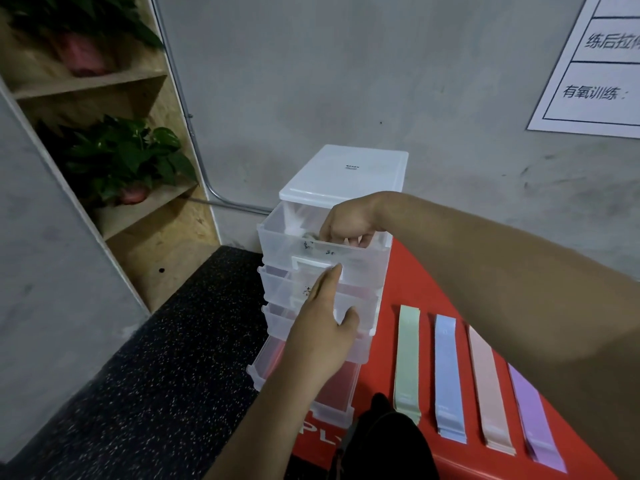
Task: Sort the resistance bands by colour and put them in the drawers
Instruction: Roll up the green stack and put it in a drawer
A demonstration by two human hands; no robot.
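A clear plastic drawer unit [343, 174] stands on a red surface [408, 292]. Its top drawer [277, 240] is pulled out. My right hand [349, 221] reaches down into that drawer with curled fingers; something pale grey lies under them, and I cannot tell if it is held. My left hand [325, 317] has its straight fingertips touching the top drawer's front handle. Four stacks of bands lie side by side on the red surface: green [408, 358], blue [447, 372], pink [486, 386] and purple [530, 414].
The lower drawers [273, 278] of the unit stick out slightly. A black object [388, 441] sits at the bottom edge. Speckled black flooring [166, 368] lies to the left. A wooden shelf [138, 140] with potted plants stands at the left wall.
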